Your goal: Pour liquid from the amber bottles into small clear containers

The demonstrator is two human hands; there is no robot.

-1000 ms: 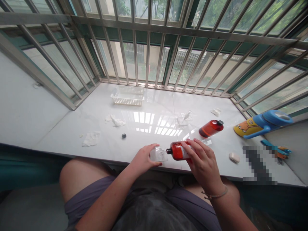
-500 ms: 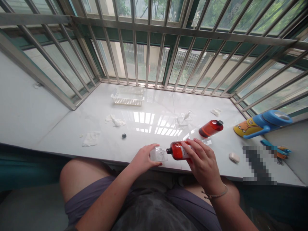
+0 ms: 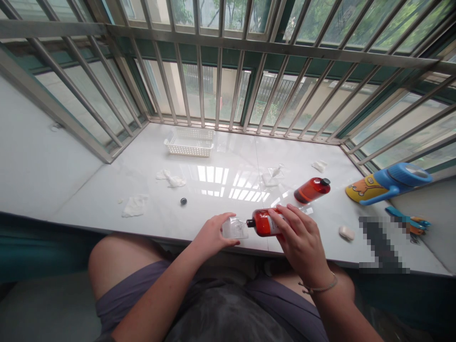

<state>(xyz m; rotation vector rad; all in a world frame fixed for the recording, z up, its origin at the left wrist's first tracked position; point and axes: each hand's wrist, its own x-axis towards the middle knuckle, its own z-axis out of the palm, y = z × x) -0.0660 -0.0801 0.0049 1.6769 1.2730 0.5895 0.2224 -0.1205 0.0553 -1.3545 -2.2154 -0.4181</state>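
My left hand [image 3: 213,233] is closed round a small clear container [image 3: 235,228] near the front edge of the counter. In my right hand [image 3: 298,232] is a red-amber bottle [image 3: 261,223] with a pale label, tipped on its side. Its black, uncapped neck points left at the container's mouth, almost touching it. Whether liquid is flowing I cannot make out. A small black cap [image 3: 183,201] lies to the left of my hands. Beyond my right hand a second amber bottle [image 3: 311,191], with its dark cap on, appears tilted in the wide view.
A white perforated basket [image 3: 189,144] stands at the back left. Crumpled tissues [image 3: 135,206] lie on the white counter [image 3: 96,190]. A clear pump top [image 3: 276,171] lies mid-right. On the right are a blue-yellow flask [image 3: 386,183], an earbud case [image 3: 346,232] and teal tools [image 3: 408,219]. Metal bars close the back.
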